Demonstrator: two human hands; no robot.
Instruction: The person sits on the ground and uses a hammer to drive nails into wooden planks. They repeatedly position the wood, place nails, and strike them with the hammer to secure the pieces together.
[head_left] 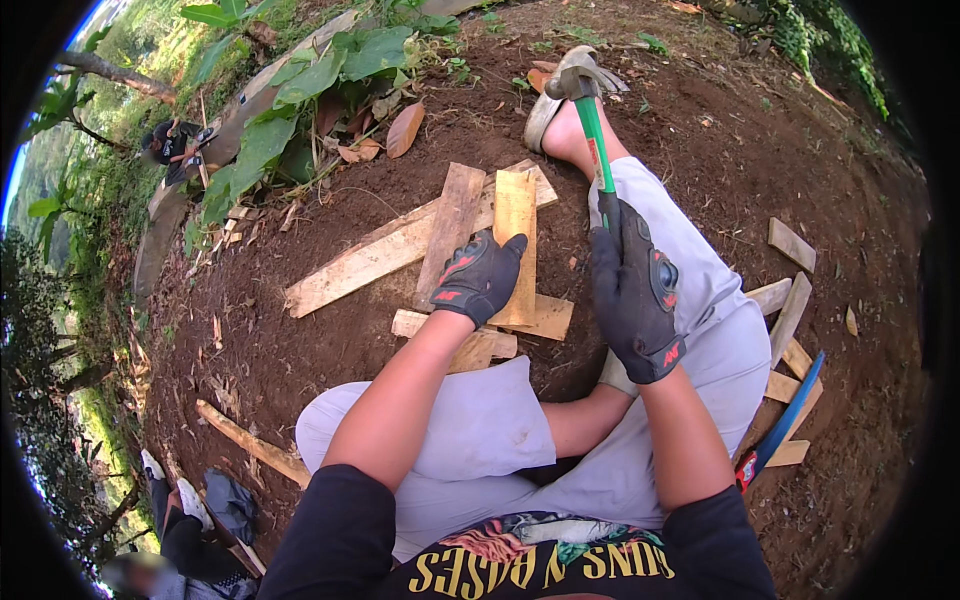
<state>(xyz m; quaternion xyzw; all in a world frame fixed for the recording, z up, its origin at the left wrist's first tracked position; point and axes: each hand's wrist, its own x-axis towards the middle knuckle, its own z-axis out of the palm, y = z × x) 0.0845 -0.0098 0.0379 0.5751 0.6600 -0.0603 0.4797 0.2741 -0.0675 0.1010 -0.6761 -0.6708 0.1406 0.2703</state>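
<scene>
My right hand [632, 290], in a black work glove, is closed round the green handle of a hammer [590, 130]. The hammer is raised, its metal head pointing away from me above my foot. My left hand [480, 276], gloved the same way, grips a short yellowish board [516, 225] near its lower half, the thumb lying on the board's face. Beneath and beside it, a browner board [455, 215] rests across a long plank [370, 258] on the soil. Shorter wood pieces [545, 317] lie under the near end. Any nail is too small to make out.
To the right lie several cut wood pieces [790, 305] and a long blue blade-shaped tool [790, 415] with a red part. A stick [255, 443] lies at left. Large-leaved plants [330, 75] grow ahead. Two other people [178, 145] are at the far left and lower left.
</scene>
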